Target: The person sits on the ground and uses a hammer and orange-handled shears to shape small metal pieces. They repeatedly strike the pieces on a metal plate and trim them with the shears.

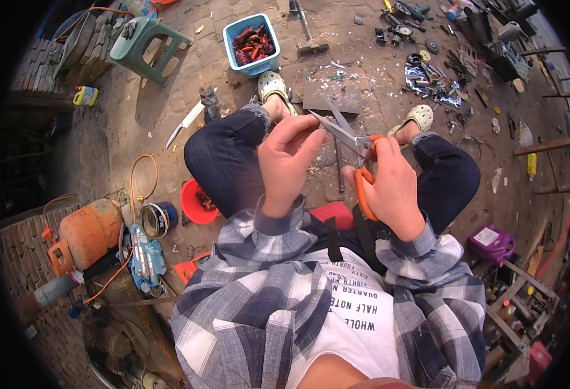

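Note:
Orange-handled scissors are in my right hand, their two blades spread and pointing up and left. My left hand is raised beside the blade tips, with thumb and forefinger pinched together. Whatever sits in that pinch is too small to make out. Beyond my hands, a light blue tub holds a heap of dark red crayfish. By my left thigh stands a red bowl with reddish-brown pieces inside. Under the blades, a dark flat board lies on the ground between my feet.
A knife lies left of my leg beside a dark crumpled cloth or glove. Farther left are a green stool and an orange gas cylinder. Metal parts litter the far right; a purple jug stands nearer.

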`<control>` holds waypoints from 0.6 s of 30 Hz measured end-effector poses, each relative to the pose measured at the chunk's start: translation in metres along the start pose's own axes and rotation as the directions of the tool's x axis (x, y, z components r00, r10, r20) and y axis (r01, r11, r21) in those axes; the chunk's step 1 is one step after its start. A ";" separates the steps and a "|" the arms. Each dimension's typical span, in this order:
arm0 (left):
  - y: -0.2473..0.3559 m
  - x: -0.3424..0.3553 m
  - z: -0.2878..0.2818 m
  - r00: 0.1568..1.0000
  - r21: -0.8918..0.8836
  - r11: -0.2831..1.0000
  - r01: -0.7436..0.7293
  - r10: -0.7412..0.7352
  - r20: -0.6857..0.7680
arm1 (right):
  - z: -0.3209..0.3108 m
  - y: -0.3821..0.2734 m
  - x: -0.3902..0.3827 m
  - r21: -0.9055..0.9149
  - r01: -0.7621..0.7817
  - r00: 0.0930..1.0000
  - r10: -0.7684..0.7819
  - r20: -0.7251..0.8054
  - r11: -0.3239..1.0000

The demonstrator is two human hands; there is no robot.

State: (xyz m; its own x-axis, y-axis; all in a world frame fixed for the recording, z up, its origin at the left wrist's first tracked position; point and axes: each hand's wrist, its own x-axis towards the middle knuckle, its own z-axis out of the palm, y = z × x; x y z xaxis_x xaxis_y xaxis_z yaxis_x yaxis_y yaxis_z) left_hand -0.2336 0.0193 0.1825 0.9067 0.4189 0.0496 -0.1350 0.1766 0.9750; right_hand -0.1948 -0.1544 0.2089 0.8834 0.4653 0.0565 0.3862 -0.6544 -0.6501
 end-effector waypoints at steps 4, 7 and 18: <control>0.000 0.000 0.000 1.000 -0.004 1.000 -0.019 0.019 -0.005 | -0.002 0.002 0.003 -0.086 0.042 0.999 -0.044 -0.016 0.995; 0.000 0.000 -0.002 1.000 0.012 1.000 -0.023 0.023 0.000 | -0.003 0.004 0.005 -0.043 0.070 0.997 -0.072 -0.032 0.997; -0.009 0.001 -0.003 0.987 -0.348 0.924 0.160 -0.141 0.080 | 0.000 0.008 0.002 0.404 -0.162 0.935 0.009 0.355 0.900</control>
State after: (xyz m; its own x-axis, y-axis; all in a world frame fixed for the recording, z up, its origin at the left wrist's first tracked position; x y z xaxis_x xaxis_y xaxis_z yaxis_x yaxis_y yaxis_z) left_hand -0.2327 0.0212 0.1726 0.9458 0.3170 -0.0706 -0.1189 0.5403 0.8330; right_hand -0.1900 -0.1589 0.2035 0.7353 0.6405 -0.2217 0.0975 -0.4237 -0.9005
